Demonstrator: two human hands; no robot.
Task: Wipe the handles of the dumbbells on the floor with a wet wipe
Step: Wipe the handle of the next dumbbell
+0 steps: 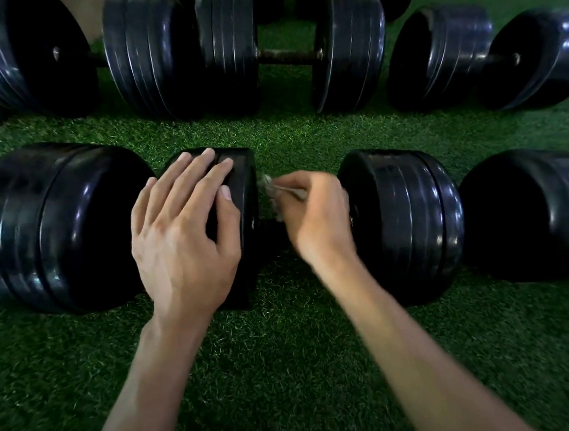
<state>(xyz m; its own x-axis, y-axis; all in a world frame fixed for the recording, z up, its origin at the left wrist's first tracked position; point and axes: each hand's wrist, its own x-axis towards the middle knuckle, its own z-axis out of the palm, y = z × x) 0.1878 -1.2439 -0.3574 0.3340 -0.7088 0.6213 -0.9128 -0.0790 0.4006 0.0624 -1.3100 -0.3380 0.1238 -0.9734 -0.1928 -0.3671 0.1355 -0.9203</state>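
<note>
Right hand (313, 209) grips wipe (269, 191) between dumbbell plates (410, 218).

Two bare hands, the left hand (188, 237) and the right hand (314, 212). One crumpled wet wipe (269, 191). Black dumbbells (291, 56) lie in two rows on the floor; some are cut off, so I cannot count them exactly.

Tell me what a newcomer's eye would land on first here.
Two bare hands at centre: the left hand lies flat on a dumbbell's black end weight, while the right hand grips a wet wipe over the handle. More black dumbbells lie behind on the green turf.
</note>
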